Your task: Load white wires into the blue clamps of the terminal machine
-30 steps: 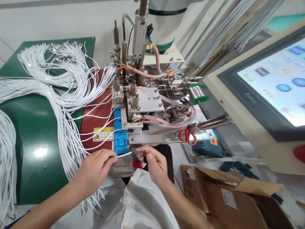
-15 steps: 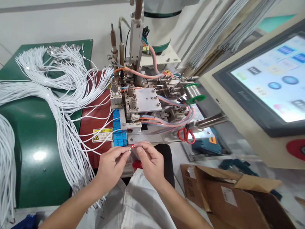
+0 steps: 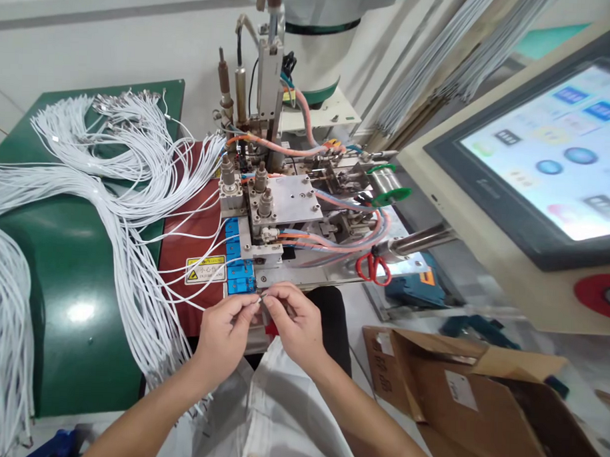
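Observation:
My left hand (image 3: 225, 332) is closed, thumb and fingertips pinched on the end of a white cable (image 3: 190, 302) that seems to run in from the left. Facing it, my right hand (image 3: 296, 321) pinches a small dark connector (image 3: 262, 297) at that end. Fingers hide most of the connector. Both hands are just in front of a blue cable fixture (image 3: 239, 275) on the machine (image 3: 290, 201), where several white cables end.
A thick bundle of white cables (image 3: 109, 235) lies across the green table (image 3: 68, 267). Red-handled scissors (image 3: 373, 267) and a solder wire spool (image 3: 386, 186) sit at the machine's right. A touchscreen panel (image 3: 547, 157) and a cardboard box (image 3: 459, 400) stand at right.
The red light that glowed between my fingertips is no longer visible. My hands have stayed at nearly the same spot, with the right one shifted slightly left.

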Demonstrator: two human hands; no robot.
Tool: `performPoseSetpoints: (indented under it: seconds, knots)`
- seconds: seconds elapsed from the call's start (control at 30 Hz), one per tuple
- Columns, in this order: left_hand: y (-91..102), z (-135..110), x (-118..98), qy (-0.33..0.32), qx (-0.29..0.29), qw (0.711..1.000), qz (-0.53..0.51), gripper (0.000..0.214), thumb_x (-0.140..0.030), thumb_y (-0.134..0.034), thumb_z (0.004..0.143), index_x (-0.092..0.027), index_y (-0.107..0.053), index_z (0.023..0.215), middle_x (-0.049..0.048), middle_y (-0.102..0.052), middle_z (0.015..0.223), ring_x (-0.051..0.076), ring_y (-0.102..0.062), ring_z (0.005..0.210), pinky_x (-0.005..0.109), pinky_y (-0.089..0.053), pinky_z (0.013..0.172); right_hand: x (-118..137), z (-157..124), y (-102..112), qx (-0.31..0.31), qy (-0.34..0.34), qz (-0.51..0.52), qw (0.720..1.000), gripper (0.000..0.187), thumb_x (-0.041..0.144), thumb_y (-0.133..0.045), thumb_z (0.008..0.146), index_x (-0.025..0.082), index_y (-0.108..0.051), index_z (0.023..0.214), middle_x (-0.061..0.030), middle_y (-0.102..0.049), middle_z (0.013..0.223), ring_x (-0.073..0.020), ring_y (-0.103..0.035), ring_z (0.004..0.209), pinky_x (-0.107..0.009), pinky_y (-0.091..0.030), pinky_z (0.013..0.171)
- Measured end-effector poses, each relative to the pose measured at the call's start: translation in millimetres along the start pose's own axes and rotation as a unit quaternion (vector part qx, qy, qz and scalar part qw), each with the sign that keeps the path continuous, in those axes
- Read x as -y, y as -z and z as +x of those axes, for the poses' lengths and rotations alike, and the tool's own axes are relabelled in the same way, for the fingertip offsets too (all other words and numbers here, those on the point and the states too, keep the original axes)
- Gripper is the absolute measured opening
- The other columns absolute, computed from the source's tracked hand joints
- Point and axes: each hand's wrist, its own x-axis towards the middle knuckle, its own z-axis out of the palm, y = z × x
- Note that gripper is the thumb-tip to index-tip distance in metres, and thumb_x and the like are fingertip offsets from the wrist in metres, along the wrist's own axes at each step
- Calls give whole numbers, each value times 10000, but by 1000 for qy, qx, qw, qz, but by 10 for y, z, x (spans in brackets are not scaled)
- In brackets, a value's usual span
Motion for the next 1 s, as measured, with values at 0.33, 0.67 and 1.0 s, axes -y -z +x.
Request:
performPoseSetpoints:
  seconds: [0.33,0.67,1.0]
  knots:
    - [58,18,-33,25,52,998,-1,177,-243,-503,824,-172,-665,829,8,-666,713,117,-595,609,211,-489,606,97,130,124,85,47,-101,990,101,132,-546,740,181,-583,661,-3,-573,626,-115,-530,573,-227,-434,553]
    - [-78,-83,55,53,-35,996,-55,166,-280,-503,832,-160,-611,872,20,-670,767,123,-615,678,207,-491,641,90,-20,-197,-52,-16,-64,996,137,153,-510,773,178,-562,648,-1,-559,630,-122,-538,601,-235,-443,574]
    - [53,-30,-1,33,34,999,26,163,-239,-472,831,-177,-621,852,4,-672,770,115,-609,669,196,-458,628,97,147,69,98,104,-126,982,109,159,-514,773,178,-560,676,-19,-575,651,-135,-537,635,-253,-440,602]
